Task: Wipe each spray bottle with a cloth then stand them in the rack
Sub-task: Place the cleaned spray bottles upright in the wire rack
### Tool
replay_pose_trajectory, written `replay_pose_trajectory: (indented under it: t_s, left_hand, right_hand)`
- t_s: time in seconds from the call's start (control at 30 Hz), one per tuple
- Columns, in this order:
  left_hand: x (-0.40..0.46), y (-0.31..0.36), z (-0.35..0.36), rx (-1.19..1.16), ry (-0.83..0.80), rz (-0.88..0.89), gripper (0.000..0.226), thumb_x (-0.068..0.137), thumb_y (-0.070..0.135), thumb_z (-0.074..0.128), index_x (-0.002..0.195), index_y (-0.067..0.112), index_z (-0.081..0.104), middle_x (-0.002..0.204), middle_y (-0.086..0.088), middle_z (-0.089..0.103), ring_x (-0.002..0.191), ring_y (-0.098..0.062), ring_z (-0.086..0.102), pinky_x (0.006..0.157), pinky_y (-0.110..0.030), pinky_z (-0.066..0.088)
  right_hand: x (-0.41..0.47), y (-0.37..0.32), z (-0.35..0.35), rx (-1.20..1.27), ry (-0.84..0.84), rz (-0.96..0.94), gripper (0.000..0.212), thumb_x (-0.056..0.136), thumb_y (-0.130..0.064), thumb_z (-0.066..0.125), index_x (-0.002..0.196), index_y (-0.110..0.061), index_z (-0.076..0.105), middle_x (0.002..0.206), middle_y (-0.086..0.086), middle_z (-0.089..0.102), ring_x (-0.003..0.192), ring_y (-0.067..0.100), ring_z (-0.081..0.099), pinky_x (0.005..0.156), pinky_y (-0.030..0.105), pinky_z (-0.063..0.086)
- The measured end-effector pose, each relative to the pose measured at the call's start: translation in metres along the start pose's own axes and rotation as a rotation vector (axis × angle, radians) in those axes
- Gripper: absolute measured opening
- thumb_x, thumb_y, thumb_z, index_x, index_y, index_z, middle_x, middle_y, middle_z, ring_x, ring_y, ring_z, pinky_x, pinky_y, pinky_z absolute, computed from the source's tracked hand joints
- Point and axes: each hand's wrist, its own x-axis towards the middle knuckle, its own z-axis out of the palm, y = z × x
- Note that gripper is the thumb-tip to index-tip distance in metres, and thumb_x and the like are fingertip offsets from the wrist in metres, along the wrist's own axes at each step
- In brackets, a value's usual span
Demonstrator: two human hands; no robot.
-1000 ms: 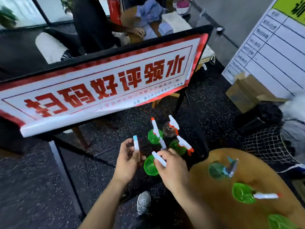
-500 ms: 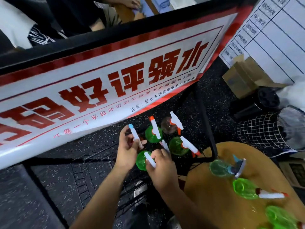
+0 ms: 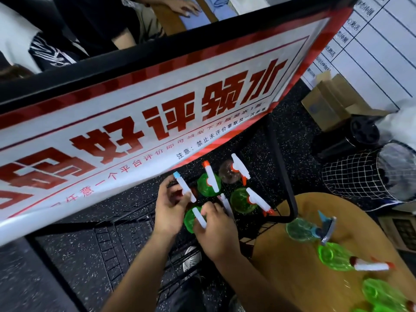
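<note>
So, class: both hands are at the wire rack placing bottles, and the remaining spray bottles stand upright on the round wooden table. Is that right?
Not quite. In the head view the remaining spray bottles lie on their sides on the round wooden table. Both hands, left hand and right hand, are at the wire rack.

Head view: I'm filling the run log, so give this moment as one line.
stage: racking | left hand: holds blue-tipped sprayer | right hand: holds green bottle | rack: three bottles standing | table: bottles lying

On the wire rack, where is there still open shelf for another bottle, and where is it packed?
Free: the rack shelf left of the left hand, under the banner. Crowded: its right end, where upright bottles cluster beside the right hand and the black frame post.
</note>
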Motion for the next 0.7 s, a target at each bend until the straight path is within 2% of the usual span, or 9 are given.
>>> replay_pose_trajectory:
  t_s: [0.07,0.13,0.27,0.33,0.4,0.53,0.63,0.7]
  left_hand:
    - [0.000,-0.001,-0.003,0.044,0.003,0.022,0.059,0.098,-0.002,0.072,0.148,0.022,0.051,0.116,-0.009,0.072,0.110,-0.038,0.072,0.101,-0.057,0.059]
    - [-0.002,0.000,-0.005,0.095,-0.004,0.051,0.059,0.097,0.002,0.075,0.147,0.023,0.052,0.114,-0.003,0.073,0.107,-0.032,0.074,0.098,-0.048,0.061]
    - [-0.008,0.001,-0.012,0.153,0.007,0.069,0.062,0.095,0.011,0.079,0.148,0.026,0.051,0.116,0.004,0.068,0.103,-0.021,0.073,0.087,-0.033,0.062]
    - [-0.012,0.000,-0.015,0.191,0.023,0.090,0.062,0.095,0.015,0.081,0.147,0.028,0.051,0.117,0.003,0.066,0.102,-0.023,0.074,0.090,-0.042,0.064]
    - [-0.021,-0.001,-0.015,0.228,0.038,0.116,0.059,0.095,0.017,0.081,0.145,0.028,0.052,0.115,0.002,0.066,0.104,-0.027,0.073,0.095,-0.052,0.062]
    - [-0.046,-0.004,-0.008,0.223,0.032,0.175,0.057,0.095,0.012,0.079,0.143,0.029,0.054,0.108,0.000,0.065,0.102,-0.024,0.069,0.099,-0.059,0.060]
    - [-0.071,-0.007,0.005,0.252,-0.010,0.251,0.053,0.095,0.011,0.080,0.137,0.031,0.057,0.101,-0.001,0.065,0.097,-0.016,0.067,0.102,-0.055,0.057]
    - [-0.091,-0.008,0.019,0.280,-0.054,0.308,0.051,0.091,0.022,0.081,0.132,0.041,0.057,0.097,0.008,0.066,0.096,-0.015,0.066,0.099,-0.048,0.057]
  right_hand:
    - [-0.002,0.002,0.002,-0.002,0.017,-0.013,0.017,0.096,-0.039,0.060,0.099,-0.027,0.048,0.101,-0.003,0.064,0.096,0.022,0.065,0.110,0.041,0.042]
    - [-0.004,0.004,0.003,0.001,0.046,-0.041,0.021,0.097,-0.042,0.060,0.105,-0.024,0.055,0.101,-0.003,0.065,0.097,0.022,0.065,0.107,0.041,0.045]
    - [-0.011,0.007,-0.001,0.015,0.039,-0.051,0.033,0.100,-0.048,0.058,0.122,-0.023,0.057,0.116,0.000,0.063,0.111,0.022,0.060,0.092,0.038,0.052]
    - [-0.014,0.010,-0.004,0.006,0.050,-0.044,0.037,0.100,-0.051,0.057,0.127,-0.025,0.056,0.121,-0.002,0.060,0.116,0.021,0.058,0.085,0.034,0.052]
    - [-0.021,0.014,-0.010,0.008,0.051,-0.034,0.037,0.101,-0.051,0.055,0.129,-0.027,0.054,0.125,-0.003,0.057,0.113,0.020,0.060,0.079,0.030,0.048]
    - [-0.042,0.028,-0.025,0.027,0.096,-0.042,0.033,0.101,-0.052,0.058,0.125,-0.029,0.055,0.124,-0.004,0.057,0.103,0.020,0.066,0.078,0.033,0.050]
    - [-0.064,0.049,-0.036,0.047,0.091,-0.045,0.036,0.100,-0.054,0.058,0.128,-0.031,0.054,0.127,-0.006,0.057,0.105,0.019,0.067,0.081,0.034,0.052]
    - [-0.082,0.069,-0.044,0.040,0.095,-0.038,0.037,0.101,-0.055,0.055,0.131,-0.033,0.052,0.133,-0.005,0.055,0.109,0.020,0.066,0.083,0.036,0.051]
